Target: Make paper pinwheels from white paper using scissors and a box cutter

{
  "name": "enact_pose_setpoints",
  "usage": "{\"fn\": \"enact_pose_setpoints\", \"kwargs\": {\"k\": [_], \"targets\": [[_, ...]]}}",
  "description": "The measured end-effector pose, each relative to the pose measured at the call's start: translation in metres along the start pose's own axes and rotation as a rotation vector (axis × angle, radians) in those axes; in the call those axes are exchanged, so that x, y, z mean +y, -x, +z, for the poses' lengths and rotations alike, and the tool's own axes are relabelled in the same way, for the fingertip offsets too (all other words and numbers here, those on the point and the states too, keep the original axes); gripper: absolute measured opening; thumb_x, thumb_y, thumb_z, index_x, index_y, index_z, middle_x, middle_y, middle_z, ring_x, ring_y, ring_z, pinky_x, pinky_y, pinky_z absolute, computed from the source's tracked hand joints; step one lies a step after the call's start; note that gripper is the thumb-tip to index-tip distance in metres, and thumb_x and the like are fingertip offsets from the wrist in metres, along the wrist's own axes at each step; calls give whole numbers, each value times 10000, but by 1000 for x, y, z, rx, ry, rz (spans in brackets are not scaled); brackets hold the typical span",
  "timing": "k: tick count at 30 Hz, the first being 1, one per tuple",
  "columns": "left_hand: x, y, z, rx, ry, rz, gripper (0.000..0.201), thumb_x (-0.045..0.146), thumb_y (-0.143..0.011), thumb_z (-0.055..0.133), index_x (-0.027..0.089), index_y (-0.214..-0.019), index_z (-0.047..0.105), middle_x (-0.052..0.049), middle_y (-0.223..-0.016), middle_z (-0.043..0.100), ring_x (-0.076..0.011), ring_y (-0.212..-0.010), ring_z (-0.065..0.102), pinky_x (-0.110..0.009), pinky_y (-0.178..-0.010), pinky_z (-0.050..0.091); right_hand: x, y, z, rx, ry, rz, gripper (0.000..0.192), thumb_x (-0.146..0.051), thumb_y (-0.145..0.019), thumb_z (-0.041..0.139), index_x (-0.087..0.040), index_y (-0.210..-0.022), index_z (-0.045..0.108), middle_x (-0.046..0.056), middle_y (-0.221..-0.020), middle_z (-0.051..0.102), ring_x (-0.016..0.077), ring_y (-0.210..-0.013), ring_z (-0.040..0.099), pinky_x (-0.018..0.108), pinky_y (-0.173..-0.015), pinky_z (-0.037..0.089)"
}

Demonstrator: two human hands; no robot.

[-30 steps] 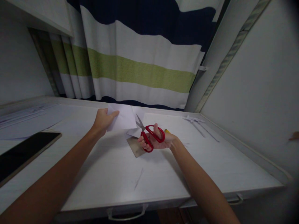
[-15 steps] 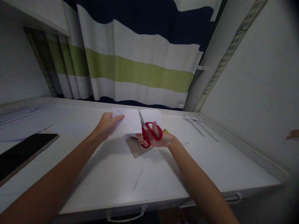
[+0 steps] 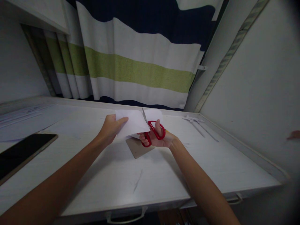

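Observation:
My left hand (image 3: 112,127) pinches the left edge of a sheet of white paper (image 3: 132,122), thumb on top. The paper is held above the desk. My right hand (image 3: 156,136) grips red-handled scissors (image 3: 158,129), with fingers through the loops. One metal blade rises over the paper and points away from me; the other blade is hidden by the sheet. A cut splits the paper, with a smaller part lying right of the blade. Beneath both hands a grey-brown card (image 3: 138,148) rests on the desk, partly covered.
The white desk (image 3: 112,187) has drawer handles at its front. A dark-screened phone (image 3: 23,153) lies left, with white papers (image 3: 25,120) behind it. Thin paper strips (image 3: 195,123) lie at the right. A striped curtain (image 3: 136,68) hangs behind. Part of another hand (image 3: 294,135) shows at the right edge.
My left hand and the paper have shifted slightly right. The scissor handles have spread wider, and the lower loop is now partly covered by the paper.

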State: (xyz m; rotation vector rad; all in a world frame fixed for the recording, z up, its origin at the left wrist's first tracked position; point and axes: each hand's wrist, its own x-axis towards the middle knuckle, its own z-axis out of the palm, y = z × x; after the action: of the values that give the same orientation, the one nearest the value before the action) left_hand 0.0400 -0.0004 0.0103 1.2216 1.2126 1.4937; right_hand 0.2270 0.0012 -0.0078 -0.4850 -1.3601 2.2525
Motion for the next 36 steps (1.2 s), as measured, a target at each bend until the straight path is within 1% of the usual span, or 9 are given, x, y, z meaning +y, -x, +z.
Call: {"fn": "enact_pose_setpoints", "kwargs": {"k": [4, 8, 13, 16, 20, 24, 27, 31, 36], "targets": [[-1, -1, -2, 13, -95, 56, 203, 256, -554, 611, 120, -703, 616, -63, -720, 641, -181, -625, 585, -255, -523, 452, 0, 1, -1, -21, 41, -2, 723, -742, -631, 236, -93, -830, 482, 58, -717, 463, 105, -599, 386, 237, -560, 319], [1, 0, -3, 56, -200, 83, 168, 273, -554, 603, 131, -642, 605, -43, -669, 631, -167, -584, 563, -235, -481, 424, -1, 2, 0, 0, 78, -9, 723, -738, -646, 200, -88, -790, 482, 58, -694, 466, 100, -578, 390, 239, -548, 323], [2, 1, -3, 61, -231, 92, 147, 277, -562, 589, 139, -613, 584, -21, -636, 607, -149, -555, 538, -224, -460, 401, -3, 2, 0, -1, 135, 26, 747, -735, -656, 154, -79, -774, 490, 45, -648, 461, 88, -535, 380, 226, -503, 307], [3, 1, -3, 74, -265, 99, 169, 296, -565, 584, 133, -605, 575, -19, -618, 590, -142, -536, 522, -223, -443, 384, -2, 1, -1, -6, 151, 4, 722, -726, -667, 149, -89, -732, 482, 37, -625, 452, 83, -519, 379, 222, -491, 302], [5, 2, -3, 125, -329, 109, 154, 296, -550, 582, 146, -577, 564, -13, -590, 583, -147, -522, 509, -221, -416, 363, -1, 1, -2, -3, 164, -43, 641, -702, -686, 198, -114, -719, 451, 30, -629, 449, 80, -516, 374, 218, -489, 295], [6, 3, -3, 153, -343, 129, 137, 287, -540, 578, 162, -594, 566, -12, -617, 601, -167, -561, 530, -231, -438, 384, -1, 1, -1, 26, 162, -53, 583, -690, -685, 256, -133, -738, 422, 23, -635, 447, 79, -521, 364, 217, -494, 293], [5, 3, -3, 158, -360, 172, 141, 293, -537, 572, 165, -597, 567, -15, -631, 606, -177, -580, 541, -241, -457, 394, -1, 1, 0, 55, 162, -51, 555, -686, -679, 287, -146, -738, 399, 14, -635, 437, 75, -528, 355, 211, -500, 291], [2, 4, -3, 156, -412, 217, 152, 316, -552, 555, 165, -569, 550, -16, -613, 590, -175, -568, 533, -244, -453, 387, -2, 0, 1, 63, 175, -30, 546, -689, -671, 299, -150, -706, 381, 3, -616, 414, 72, -530, 349, 207, -502, 289], [1, 3, -4, 169, -495, 246, 182, 346, -563, 539, 166, -537, 523, -15, -567, 554, -168, -548, 512, -240, -443, 371, -1, 0, 0, 68, 162, -45, 486, -642, -707, 331, -158, -732, 369, -4, -608, 420, 67, -514, 354, 197, -485, 276]]}}
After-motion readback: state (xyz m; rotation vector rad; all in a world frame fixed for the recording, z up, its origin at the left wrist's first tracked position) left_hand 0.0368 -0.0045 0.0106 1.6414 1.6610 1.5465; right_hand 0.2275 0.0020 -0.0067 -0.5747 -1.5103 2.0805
